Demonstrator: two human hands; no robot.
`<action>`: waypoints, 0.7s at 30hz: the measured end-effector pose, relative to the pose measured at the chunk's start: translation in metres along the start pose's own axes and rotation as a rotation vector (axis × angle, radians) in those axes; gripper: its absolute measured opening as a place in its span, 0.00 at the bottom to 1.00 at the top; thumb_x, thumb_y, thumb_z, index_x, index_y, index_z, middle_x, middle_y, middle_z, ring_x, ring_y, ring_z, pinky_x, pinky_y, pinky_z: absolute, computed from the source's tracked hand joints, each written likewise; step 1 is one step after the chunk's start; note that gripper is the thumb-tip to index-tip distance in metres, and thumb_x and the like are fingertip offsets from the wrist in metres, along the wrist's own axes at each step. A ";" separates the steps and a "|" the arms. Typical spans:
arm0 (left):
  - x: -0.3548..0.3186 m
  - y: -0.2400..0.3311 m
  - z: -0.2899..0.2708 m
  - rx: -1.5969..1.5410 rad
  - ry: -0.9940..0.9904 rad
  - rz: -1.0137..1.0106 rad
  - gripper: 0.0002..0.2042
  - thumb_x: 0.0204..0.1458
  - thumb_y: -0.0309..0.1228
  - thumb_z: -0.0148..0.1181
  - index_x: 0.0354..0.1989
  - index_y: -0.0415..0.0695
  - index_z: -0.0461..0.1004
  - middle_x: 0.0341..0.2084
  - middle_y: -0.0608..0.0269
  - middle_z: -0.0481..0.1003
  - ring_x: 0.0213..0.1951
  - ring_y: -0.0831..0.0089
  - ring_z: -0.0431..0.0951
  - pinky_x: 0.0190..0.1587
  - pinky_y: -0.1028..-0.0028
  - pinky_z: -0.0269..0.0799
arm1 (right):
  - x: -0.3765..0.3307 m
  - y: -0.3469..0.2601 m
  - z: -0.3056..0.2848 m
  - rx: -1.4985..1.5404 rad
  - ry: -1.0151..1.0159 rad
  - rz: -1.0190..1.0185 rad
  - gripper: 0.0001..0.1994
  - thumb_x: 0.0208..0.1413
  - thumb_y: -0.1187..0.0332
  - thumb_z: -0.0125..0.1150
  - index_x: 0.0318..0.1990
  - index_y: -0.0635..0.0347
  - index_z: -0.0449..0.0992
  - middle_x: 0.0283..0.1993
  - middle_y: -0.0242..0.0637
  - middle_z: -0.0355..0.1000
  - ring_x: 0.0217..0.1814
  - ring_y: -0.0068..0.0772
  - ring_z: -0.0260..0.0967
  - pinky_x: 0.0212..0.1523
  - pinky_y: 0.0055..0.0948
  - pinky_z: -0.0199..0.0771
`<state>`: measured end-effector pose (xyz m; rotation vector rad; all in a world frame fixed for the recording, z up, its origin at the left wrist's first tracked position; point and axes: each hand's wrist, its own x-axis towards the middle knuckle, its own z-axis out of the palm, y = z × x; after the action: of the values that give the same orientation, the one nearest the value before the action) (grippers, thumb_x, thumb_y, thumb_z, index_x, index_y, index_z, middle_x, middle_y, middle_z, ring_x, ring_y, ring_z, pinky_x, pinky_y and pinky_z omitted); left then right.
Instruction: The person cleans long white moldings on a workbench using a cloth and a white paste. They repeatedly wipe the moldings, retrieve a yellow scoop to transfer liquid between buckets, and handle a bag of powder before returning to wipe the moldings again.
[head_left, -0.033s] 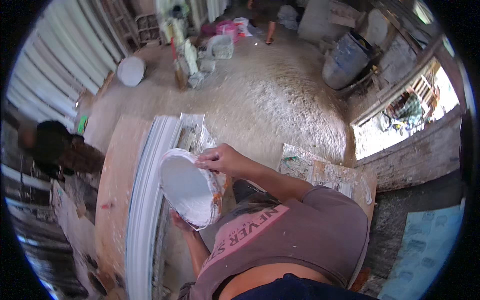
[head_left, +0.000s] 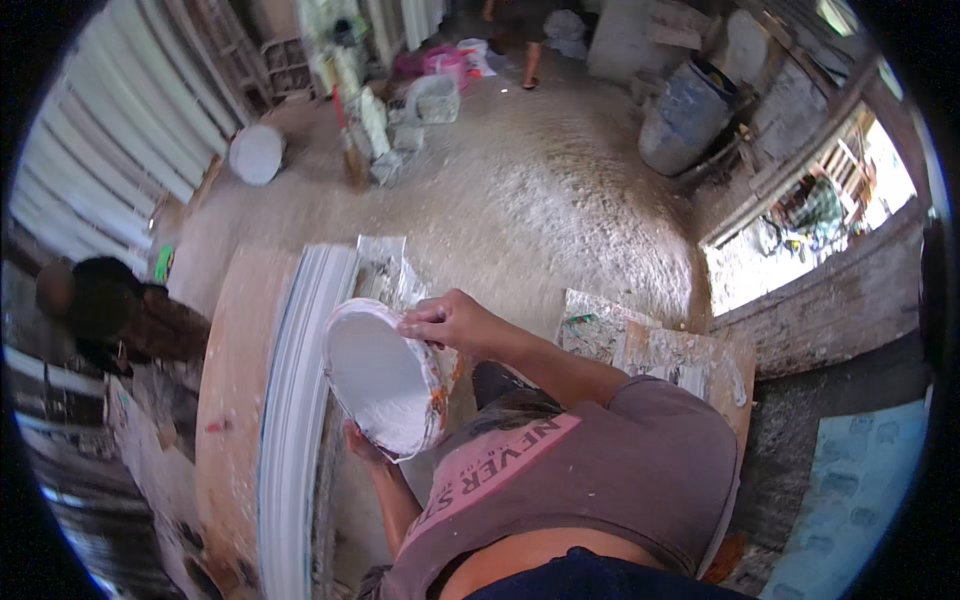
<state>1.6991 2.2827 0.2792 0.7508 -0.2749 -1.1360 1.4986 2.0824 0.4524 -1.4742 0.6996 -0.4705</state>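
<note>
Between my hands is a white bucket (head_left: 375, 375), tilted so its round mouth shows. White paste coats its inside, and orange stains mark its outer wall. My right hand (head_left: 445, 320) is closed over the far right part of the rim, fingers curled onto the edge. Low on the bucket's near side, my left hand (head_left: 364, 445) supports it from beneath; its fingers are mostly hidden behind the bucket. Just left of the bucket lies a long white grooved moulding (head_left: 300, 400) along a wooden board (head_left: 232, 390).
Another person (head_left: 125, 310) is at the left edge. A white-splashed board (head_left: 690, 365) stands to my right. Farther off are a round white bucket (head_left: 257, 155), a grey tub (head_left: 435, 100), a blue barrel (head_left: 688, 115) and a person's leg (head_left: 532, 65). Light enters through an opening (head_left: 820, 220).
The bucket has tipped slightly, showing more of the white paste inside. The whole view has shifted a little. Both hands keep their hold.
</note>
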 end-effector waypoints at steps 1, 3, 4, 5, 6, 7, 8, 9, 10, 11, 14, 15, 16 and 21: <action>0.015 -0.004 0.005 0.005 -0.013 -0.034 0.31 0.54 0.51 0.44 0.57 0.38 0.61 0.50 0.54 0.69 0.49 0.56 0.71 0.51 0.57 0.68 | -0.003 0.002 -0.014 0.017 0.034 -0.021 0.16 0.53 0.58 0.61 0.40 0.63 0.79 0.27 0.33 0.74 0.27 0.19 0.66 0.30 0.24 0.66; 0.051 -0.023 0.012 0.009 -0.060 -0.135 0.30 0.53 0.50 0.44 0.57 0.38 0.61 0.50 0.54 0.69 0.49 0.56 0.71 0.51 0.57 0.68 | -0.013 0.006 -0.048 0.043 0.139 -0.053 0.16 0.53 0.59 0.61 0.40 0.63 0.79 0.27 0.32 0.73 0.27 0.18 0.65 0.29 0.23 0.65; 0.076 -0.042 0.019 0.066 -0.034 -0.112 0.30 0.53 0.50 0.44 0.57 0.39 0.62 0.50 0.54 0.69 0.49 0.56 0.71 0.51 0.57 0.68 | -0.010 0.009 -0.077 0.024 0.191 -0.048 0.15 0.53 0.60 0.62 0.40 0.63 0.79 0.27 0.32 0.73 0.28 0.18 0.65 0.29 0.23 0.66; 0.100 -0.059 0.026 0.128 -0.013 -0.095 0.29 0.53 0.49 0.45 0.57 0.39 0.62 0.50 0.55 0.69 0.49 0.56 0.71 0.51 0.57 0.68 | -0.009 0.012 -0.103 0.011 0.253 -0.043 0.14 0.52 0.61 0.62 0.40 0.63 0.79 0.27 0.33 0.74 0.28 0.19 0.66 0.30 0.23 0.66; 0.127 -0.076 0.033 0.189 0.007 -0.075 0.29 0.53 0.49 0.45 0.57 0.40 0.62 0.50 0.55 0.69 0.49 0.56 0.71 0.51 0.57 0.68 | -0.008 0.016 -0.130 -0.001 0.314 -0.036 0.14 0.52 0.62 0.62 0.40 0.63 0.79 0.28 0.33 0.74 0.29 0.19 0.67 0.30 0.24 0.67; 0.153 -0.090 0.060 0.129 -0.093 -0.170 0.28 0.53 0.48 0.46 0.57 0.41 0.62 0.49 0.55 0.70 0.49 0.57 0.71 0.52 0.58 0.68 | -0.007 0.023 -0.159 -0.015 0.380 -0.026 0.13 0.52 0.63 0.62 0.40 0.63 0.79 0.28 0.34 0.74 0.29 0.20 0.68 0.31 0.24 0.67; 0.177 -0.102 0.103 0.065 -0.198 -0.277 0.28 0.53 0.47 0.47 0.57 0.41 0.62 0.49 0.56 0.70 0.49 0.57 0.71 0.52 0.58 0.67 | -0.010 0.029 -0.191 -0.040 0.453 -0.046 0.13 0.52 0.63 0.62 0.39 0.64 0.79 0.27 0.32 0.72 0.28 0.18 0.66 0.29 0.23 0.65; 0.199 -0.114 0.135 0.007 -0.296 -0.377 0.27 0.52 0.46 0.48 0.57 0.42 0.62 0.49 0.56 0.70 0.50 0.58 0.71 0.52 0.58 0.67 | -0.012 0.034 -0.218 -0.060 0.517 -0.071 0.13 0.53 0.63 0.62 0.38 0.64 0.79 0.26 0.29 0.70 0.27 0.17 0.64 0.28 0.23 0.63; 0.227 -0.134 0.149 0.040 -0.287 -0.402 0.27 0.52 0.45 0.49 0.57 0.42 0.62 0.48 0.56 0.70 0.49 0.59 0.71 0.51 0.58 0.68 | -0.012 0.035 -0.246 -0.081 0.576 -0.103 0.12 0.53 0.63 0.62 0.36 0.65 0.79 0.26 0.27 0.68 0.26 0.15 0.62 0.26 0.22 0.61; 0.260 -0.153 0.165 0.076 -0.286 -0.413 0.26 0.51 0.44 0.50 0.57 0.43 0.62 0.47 0.57 0.70 0.48 0.60 0.72 0.51 0.58 0.68 | -0.009 0.038 -0.276 -0.164 0.662 -0.167 0.13 0.53 0.63 0.62 0.36 0.66 0.79 0.26 0.27 0.68 0.26 0.16 0.62 0.26 0.22 0.62; 0.357 -0.198 0.228 0.333 -0.349 -0.494 0.26 0.49 0.39 0.53 0.56 0.42 0.62 0.45 0.58 0.71 0.46 0.63 0.73 0.48 0.60 0.71 | -0.013 0.056 -0.366 -0.381 0.890 -0.233 0.15 0.53 0.61 0.61 0.36 0.67 0.79 0.26 0.29 0.69 0.23 0.18 0.62 0.24 0.20 0.63; 0.381 -0.216 0.256 0.375 -0.398 -0.493 0.25 0.48 0.37 0.54 0.55 0.41 0.62 0.44 0.59 0.72 0.44 0.64 0.74 0.44 0.64 0.72 | -0.017 0.059 -0.390 -0.260 0.942 -0.153 0.14 0.53 0.62 0.62 0.36 0.66 0.79 0.25 0.29 0.70 0.23 0.18 0.63 0.24 0.22 0.63; 0.401 -0.233 0.292 0.411 -0.451 -0.494 0.25 0.47 0.34 0.55 0.55 0.41 0.62 0.43 0.59 0.72 0.42 0.66 0.75 0.41 0.67 0.73 | -0.024 0.059 -0.417 -0.153 0.989 -0.070 0.13 0.52 0.62 0.62 0.36 0.64 0.80 0.25 0.30 0.70 0.22 0.18 0.63 0.23 0.23 0.64; 0.477 -0.312 0.435 0.376 -0.714 -0.615 0.27 0.44 0.30 0.59 0.56 0.40 0.62 0.42 0.58 0.74 0.38 0.69 0.77 0.34 0.73 0.76 | -0.041 0.065 -0.519 0.172 1.162 -0.087 0.13 0.55 0.64 0.58 0.28 0.68 0.77 0.24 0.29 0.67 0.22 0.17 0.61 0.22 0.21 0.62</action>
<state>1.4337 1.6168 0.3092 0.7527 -0.9201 -1.9606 1.1077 1.7340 0.4147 -0.9687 1.4395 -1.4564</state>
